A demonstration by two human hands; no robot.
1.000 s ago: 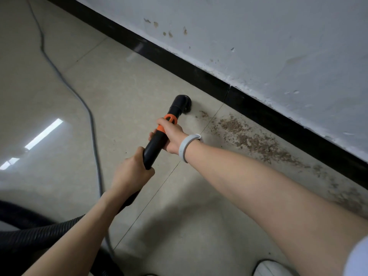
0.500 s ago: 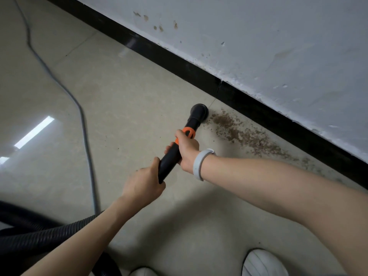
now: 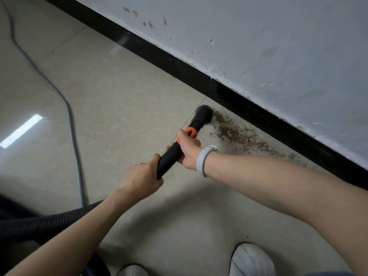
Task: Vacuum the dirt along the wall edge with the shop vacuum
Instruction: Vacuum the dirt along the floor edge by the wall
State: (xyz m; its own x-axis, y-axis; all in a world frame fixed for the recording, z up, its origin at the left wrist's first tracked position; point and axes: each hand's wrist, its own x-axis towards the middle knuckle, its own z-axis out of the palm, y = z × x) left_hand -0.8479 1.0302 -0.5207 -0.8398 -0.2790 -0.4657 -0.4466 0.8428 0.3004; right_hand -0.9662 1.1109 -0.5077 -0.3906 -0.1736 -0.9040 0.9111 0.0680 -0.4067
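A black vacuum wand [image 3: 172,154] with an orange collar [image 3: 189,132] ends in a round brush nozzle [image 3: 203,112] pressed to the beige tile floor. The nozzle touches the left end of a brown dirt streak [image 3: 241,136] that runs along the black baseboard [image 3: 258,114]. My right hand [image 3: 188,150], with a white wristband, grips the wand just behind the orange collar. My left hand [image 3: 141,179] grips the wand's lower end. The ribbed black hose [image 3: 45,220] trails off to the lower left.
A grey power cord [image 3: 73,136] snakes across the floor on the left. The white wall [image 3: 278,46] is chipped and stained above the baseboard. My two white shoes [image 3: 252,259] stand at the bottom edge. Part of the black vacuum hose loops near my left foot.
The nozzle has slid right along the floor toward the baseboard and now meets the dirt streak's left end. The small specks left of the streak are gone. Both hands kept their grip.
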